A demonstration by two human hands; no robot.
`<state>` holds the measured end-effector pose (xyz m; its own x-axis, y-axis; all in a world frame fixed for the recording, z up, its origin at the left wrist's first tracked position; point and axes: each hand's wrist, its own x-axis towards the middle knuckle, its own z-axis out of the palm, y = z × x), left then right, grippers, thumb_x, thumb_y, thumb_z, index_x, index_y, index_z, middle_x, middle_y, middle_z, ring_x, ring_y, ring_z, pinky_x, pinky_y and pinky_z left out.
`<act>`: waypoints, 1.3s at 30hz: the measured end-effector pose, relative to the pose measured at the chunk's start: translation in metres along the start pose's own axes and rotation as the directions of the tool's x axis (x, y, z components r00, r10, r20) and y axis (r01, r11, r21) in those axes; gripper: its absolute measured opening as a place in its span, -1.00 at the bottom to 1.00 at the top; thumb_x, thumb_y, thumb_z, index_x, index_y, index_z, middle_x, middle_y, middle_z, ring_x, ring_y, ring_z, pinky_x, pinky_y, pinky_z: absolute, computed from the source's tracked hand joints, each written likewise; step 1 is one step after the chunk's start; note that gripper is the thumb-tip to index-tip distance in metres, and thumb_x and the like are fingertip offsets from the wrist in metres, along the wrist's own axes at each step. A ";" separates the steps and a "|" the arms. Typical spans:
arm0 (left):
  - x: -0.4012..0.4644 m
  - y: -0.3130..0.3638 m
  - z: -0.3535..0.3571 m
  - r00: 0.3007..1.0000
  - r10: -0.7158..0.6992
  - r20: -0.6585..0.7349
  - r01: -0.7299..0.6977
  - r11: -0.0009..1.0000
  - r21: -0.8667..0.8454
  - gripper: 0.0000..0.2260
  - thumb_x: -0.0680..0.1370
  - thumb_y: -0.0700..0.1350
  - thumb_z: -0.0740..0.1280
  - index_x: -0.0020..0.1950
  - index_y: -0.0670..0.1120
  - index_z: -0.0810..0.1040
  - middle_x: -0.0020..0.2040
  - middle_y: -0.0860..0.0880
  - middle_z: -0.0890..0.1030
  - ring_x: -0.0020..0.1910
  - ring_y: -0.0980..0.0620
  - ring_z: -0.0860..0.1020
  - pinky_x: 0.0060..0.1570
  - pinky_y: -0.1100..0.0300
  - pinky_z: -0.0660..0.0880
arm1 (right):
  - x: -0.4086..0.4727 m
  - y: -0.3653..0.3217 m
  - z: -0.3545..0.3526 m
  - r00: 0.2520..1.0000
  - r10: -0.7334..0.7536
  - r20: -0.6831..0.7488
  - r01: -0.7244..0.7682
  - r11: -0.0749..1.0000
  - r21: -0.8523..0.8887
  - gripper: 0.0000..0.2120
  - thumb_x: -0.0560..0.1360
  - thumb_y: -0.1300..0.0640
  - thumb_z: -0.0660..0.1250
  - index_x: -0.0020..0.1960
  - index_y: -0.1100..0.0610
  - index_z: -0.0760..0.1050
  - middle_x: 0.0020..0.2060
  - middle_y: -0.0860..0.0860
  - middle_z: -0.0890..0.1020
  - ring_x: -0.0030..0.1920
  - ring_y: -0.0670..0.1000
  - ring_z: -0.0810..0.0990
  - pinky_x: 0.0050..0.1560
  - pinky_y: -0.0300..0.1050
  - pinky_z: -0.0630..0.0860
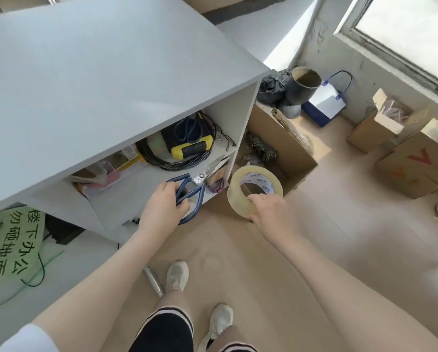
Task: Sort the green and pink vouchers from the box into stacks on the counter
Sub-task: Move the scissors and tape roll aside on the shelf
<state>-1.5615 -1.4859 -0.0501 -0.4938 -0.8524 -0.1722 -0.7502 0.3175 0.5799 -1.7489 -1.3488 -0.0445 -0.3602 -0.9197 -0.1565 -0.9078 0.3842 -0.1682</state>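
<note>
Grip first: the left hand [163, 208] was curled round the blue handles of the scissors [196, 184], which lay at the front edge of the shelf [126, 196] under the table [86, 80], blades pointed inward. Over on the other side, the right hand [268, 208] was closed on the rim of a roll of clear tape [254, 189], held upright in the air just off the shelf's corner. No green or pink vouchers could be made out for certain; something pink and pale showed in a clear bag [98, 174] at the back of the shelf, but what it was could not be told. An open cardboard box [281, 146] stood on the floor just beside the table, its contents dark and unclear. The tabletop itself was seen bare of any stacks, so the sorting was judged not yet begun. Vouchers, if paper as expected, would likely be light, thin and floppy, prone to sliding off one another; they would best be pinched by an edge or lifted as a squared bundle, with both hands freed of tools first.
</note>
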 end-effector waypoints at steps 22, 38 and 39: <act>0.289 -0.075 0.103 0.795 0.276 -0.540 -0.116 0.943 0.311 -0.70 0.56 -0.08 0.25 0.20 -0.24 0.46 0.13 -0.25 0.51 0.12 -0.25 0.48 -0.01 -0.04 0.43 | 0.254 0.048 0.170 0.776 -0.129 -0.618 0.115 0.991 -0.063 -0.66 0.51 0.19 0.28 0.28 0.04 0.43 0.14 0.01 0.57 0.18 0.10 0.47 0.18 -0.11 0.09; 0.284 -0.119 0.084 0.725 0.454 -0.518 -0.320 0.888 0.331 -0.84 0.54 -0.09 0.25 -0.02 -0.17 0.54 -0.02 -0.11 0.54 -0.05 -0.13 0.52 -0.13 0.04 0.42 | 0.284 0.009 0.127 0.825 -0.143 -0.548 0.159 0.987 -0.018 -0.57 0.54 0.14 0.25 0.39 0.02 0.31 0.31 -0.01 0.45 0.31 0.11 0.32 0.25 -0.01 0.17; 0.277 -0.129 0.080 0.727 0.458 -0.512 -0.296 0.881 0.368 -0.86 0.53 -0.10 0.27 -0.07 -0.17 0.53 -0.07 -0.11 0.54 -0.09 -0.14 0.52 -0.13 0.04 0.41 | 0.292 0.001 0.120 0.827 -0.150 -0.542 0.167 0.986 -0.019 -0.57 0.54 0.14 0.24 0.40 0.02 0.29 0.33 0.00 0.43 0.31 0.11 0.31 0.24 -0.01 0.17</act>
<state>-1.6367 -1.7295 -0.2367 -0.4776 -0.6868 0.5480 -0.6770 0.6852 0.2687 -1.8288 -1.6073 -0.2076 -0.2780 -0.8625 0.4228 -0.9590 0.2239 -0.1738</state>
